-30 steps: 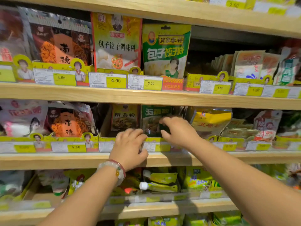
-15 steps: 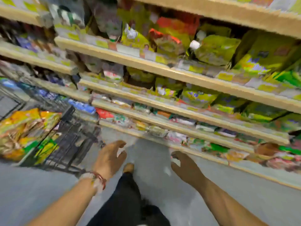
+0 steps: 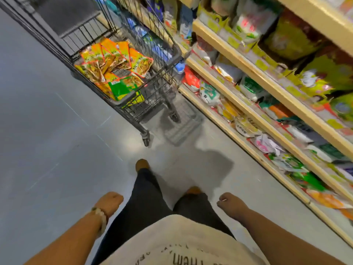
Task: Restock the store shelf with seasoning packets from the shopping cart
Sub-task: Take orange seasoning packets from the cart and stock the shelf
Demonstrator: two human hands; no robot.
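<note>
Cart (image 3: 133, 77) of dark wire stands on the grey floor (image 3: 47, 131) in a store aisle, seen from a head-worn camera looking steeply down. Seasoning packets (image 3: 114, 64), orange, yellow and green, lie heaped in the cart's basket, some overlapping and tilted. Just beside the cart, on the side away from the open floor, runs the store shelf (image 3: 254, 73), its pale wooden tiers crowded with bagged goods too blurred to read. The cart's corner sits close against the shelf's lower tiers; whether they touch cannot be told.

Nearer the camera than the cart, well apart from it, a person stands in dark trousers and a light printed shirt, two brown shoe tips showing on the floor. The left hand (image 3: 108, 204) hangs at the side farther from the shelf, fingers loosely curled, holding nothing, a pale beaded bracelet (image 3: 100, 217) on the wrist. The right hand (image 3: 231, 205) hangs on the shelf side, fingers relaxed and likewise holding nothing. Neither hand touches the cart, the packets or the shelf.
</note>
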